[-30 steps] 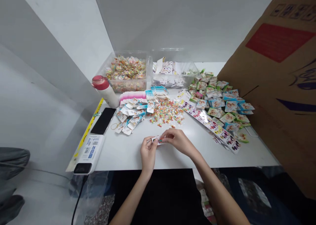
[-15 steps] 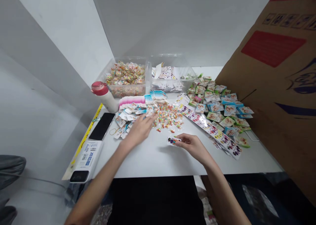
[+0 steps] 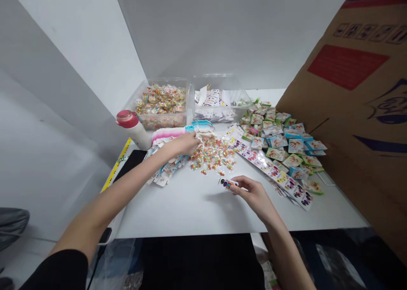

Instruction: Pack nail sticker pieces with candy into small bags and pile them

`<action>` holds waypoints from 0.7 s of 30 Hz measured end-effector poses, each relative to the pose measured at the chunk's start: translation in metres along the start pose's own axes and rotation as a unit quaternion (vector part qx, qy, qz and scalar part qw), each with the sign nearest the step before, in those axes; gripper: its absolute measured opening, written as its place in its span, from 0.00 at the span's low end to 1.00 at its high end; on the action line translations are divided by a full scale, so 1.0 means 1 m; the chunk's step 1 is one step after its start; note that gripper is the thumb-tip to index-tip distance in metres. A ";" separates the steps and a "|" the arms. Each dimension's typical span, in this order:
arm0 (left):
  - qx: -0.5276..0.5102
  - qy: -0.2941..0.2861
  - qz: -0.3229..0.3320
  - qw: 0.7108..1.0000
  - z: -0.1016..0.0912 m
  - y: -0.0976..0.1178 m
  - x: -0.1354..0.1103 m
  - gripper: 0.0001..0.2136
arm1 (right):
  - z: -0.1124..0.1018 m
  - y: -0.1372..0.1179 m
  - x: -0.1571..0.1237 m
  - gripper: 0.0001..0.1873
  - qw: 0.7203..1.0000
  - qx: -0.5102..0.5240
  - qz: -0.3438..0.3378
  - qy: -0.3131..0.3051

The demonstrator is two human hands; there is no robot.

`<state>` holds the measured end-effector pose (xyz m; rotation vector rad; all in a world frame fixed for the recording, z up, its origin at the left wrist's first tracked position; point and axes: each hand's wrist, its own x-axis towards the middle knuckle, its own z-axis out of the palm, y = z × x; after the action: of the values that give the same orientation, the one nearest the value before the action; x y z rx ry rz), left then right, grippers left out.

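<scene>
My left hand (image 3: 185, 143) is stretched far across the white table (image 3: 197, 205) and rests on the heap of small blue and white printed cards (image 3: 168, 165), beside a row of upright pink and blue cards (image 3: 178, 132). Its fingers curl down onto the cards; what they grip is hidden. My right hand (image 3: 252, 193) lies near the table's middle and pinches a small clear packet with coloured dots (image 3: 226, 182). Between the hands lies a loose scatter of tiny coloured pieces in clear wrap (image 3: 212, 154).
Two clear tubs stand at the back, one with coloured pieces (image 3: 160, 103), one with printed cards (image 3: 219, 99). A white bottle with a red cap (image 3: 133, 126), a black phone (image 3: 129, 163), many finished packets (image 3: 282, 141), dotted sticker strips (image 3: 270, 167) and a big cardboard box (image 3: 359, 112) surround them.
The hands, together on one small packet a second ago, have parted. My left hand reached away up and left onto the card heap; my right hand kept the packet.
</scene>
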<state>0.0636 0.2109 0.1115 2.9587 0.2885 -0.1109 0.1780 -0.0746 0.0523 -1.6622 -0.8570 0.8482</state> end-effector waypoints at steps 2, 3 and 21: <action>-0.034 0.020 0.015 0.999 -0.012 0.002 -0.009 0.13 | 0.000 -0.005 -0.002 0.13 1.000 0.012 -0.002 0.004; -0.069 0.036 0.017 0.997 -0.015 0.007 -0.015 0.14 | 0.000 -0.008 -0.004 0.13 1.000 0.020 -0.002 0.004; -0.823 0.025 -0.169 0.541 0.094 0.186 -0.120 0.31 | 0.017 -0.028 -0.031 0.10 0.978 0.175 0.010 -0.110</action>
<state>-0.0223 -0.0073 0.0590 0.9513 0.5321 0.1486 0.1445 -0.0874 0.0794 -1.2883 -0.7872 1.1423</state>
